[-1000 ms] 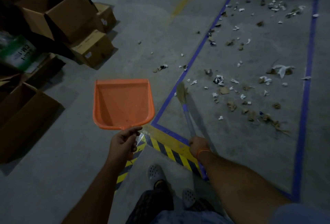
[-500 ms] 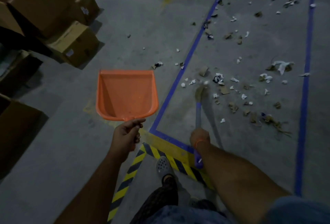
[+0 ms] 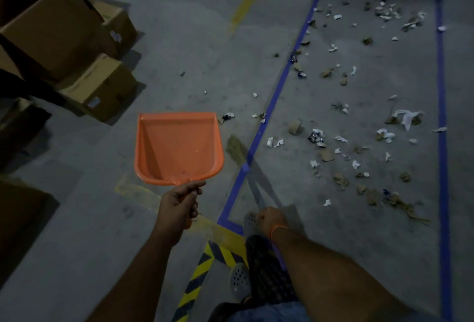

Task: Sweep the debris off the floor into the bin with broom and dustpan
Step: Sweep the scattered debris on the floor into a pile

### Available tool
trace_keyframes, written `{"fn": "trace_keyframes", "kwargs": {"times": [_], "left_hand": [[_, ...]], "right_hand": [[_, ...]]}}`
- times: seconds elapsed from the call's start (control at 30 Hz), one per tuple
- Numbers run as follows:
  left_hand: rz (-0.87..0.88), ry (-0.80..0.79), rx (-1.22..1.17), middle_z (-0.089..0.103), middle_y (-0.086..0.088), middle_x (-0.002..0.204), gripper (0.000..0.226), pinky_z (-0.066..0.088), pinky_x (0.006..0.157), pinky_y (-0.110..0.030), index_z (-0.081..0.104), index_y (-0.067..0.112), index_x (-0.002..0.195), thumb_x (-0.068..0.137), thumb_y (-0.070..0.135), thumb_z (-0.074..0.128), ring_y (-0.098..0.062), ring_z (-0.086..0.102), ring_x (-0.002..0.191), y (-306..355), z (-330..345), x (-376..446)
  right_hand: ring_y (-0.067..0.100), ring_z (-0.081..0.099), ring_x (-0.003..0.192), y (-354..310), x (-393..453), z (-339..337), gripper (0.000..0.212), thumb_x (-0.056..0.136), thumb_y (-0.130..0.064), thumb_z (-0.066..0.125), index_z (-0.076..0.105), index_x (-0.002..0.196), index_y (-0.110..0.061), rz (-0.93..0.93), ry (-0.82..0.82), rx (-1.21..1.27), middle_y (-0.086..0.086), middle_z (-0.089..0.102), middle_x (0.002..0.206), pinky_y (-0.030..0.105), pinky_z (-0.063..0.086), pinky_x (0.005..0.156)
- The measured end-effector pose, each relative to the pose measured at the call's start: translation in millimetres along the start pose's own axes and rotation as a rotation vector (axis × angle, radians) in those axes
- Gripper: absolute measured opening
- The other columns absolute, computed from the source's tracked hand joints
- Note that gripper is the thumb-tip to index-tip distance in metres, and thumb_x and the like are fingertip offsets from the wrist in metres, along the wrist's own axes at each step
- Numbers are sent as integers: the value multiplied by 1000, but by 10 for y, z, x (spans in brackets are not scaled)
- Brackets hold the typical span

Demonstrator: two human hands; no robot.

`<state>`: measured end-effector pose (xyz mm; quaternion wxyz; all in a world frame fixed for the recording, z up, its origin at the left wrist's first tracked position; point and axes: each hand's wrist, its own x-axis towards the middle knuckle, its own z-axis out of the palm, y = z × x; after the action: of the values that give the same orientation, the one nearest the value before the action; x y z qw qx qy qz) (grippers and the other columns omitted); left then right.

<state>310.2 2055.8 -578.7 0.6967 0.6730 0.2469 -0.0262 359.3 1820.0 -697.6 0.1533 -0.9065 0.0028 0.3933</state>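
Broom [image 3: 237, 151] bristles beside dustpan [image 3: 178, 148] edge

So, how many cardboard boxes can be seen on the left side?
5, perhaps more. One large open box at upper left, a smaller box behind it, a closed box in front, and two dark boxes at the left edge; others may be hidden.

dim light is falling on a grey concrete floor [image 3: 179, 39]; brown cardboard boxes [image 3: 100, 88] are sitting at left, blue tape lines [image 3: 277, 95] and yellow-black hazard tape [image 3: 197, 280] crossing it.
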Motion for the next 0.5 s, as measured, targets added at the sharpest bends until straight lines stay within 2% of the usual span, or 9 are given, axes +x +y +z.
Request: {"fn": "trace_keyframes", "kwargs": {"times": [0.07,0.17,0.23,0.37,0.5], "left_hand": [[0,1,14,54,-10,87,31,30,46,-25,72,8,115,102,-4,46,-14,38,51,71,-6,209],[11,12,27,54,-9,89,30,32,44,-21,69,3,116,102,-6,45,-11,39,50,232,4,510],[14,12,25,53,-10,90,29,32,45,-22,68,1,117,102,-7,44,-11,38,52,350,3,707],[34,34,-8,53,-10,91,29,30,46,-23,67,0,115,101,-8,43,-10,37,53,561,35,1080],[43,42,-38,54,-9,90,30,32,45,-22,68,3,114,101,-8,43,-10,39,52,723,85,1369]], "right_hand": [[25,61,116,7,183,-152,36,102,-24,40,63,125,-10,40,7,-26,8,64,127,32,48,97],[26,52,128,107,475,-514,38,104,-25,35,55,133,-12,127,60,24,5,54,139,34,39,105],[27,48,130,157,652,-756,42,102,-27,34,51,136,-8,183,86,9,7,51,141,36,39,107],[22,57,120,70,917,-1073,37,100,-26,39,55,130,-10,208,188,60,5,58,131,29,48,93],[24,60,116,-167,1056,-1228,29,93,-14,52,64,120,-13,231,222,256,6,63,123,25,46,95]]}}
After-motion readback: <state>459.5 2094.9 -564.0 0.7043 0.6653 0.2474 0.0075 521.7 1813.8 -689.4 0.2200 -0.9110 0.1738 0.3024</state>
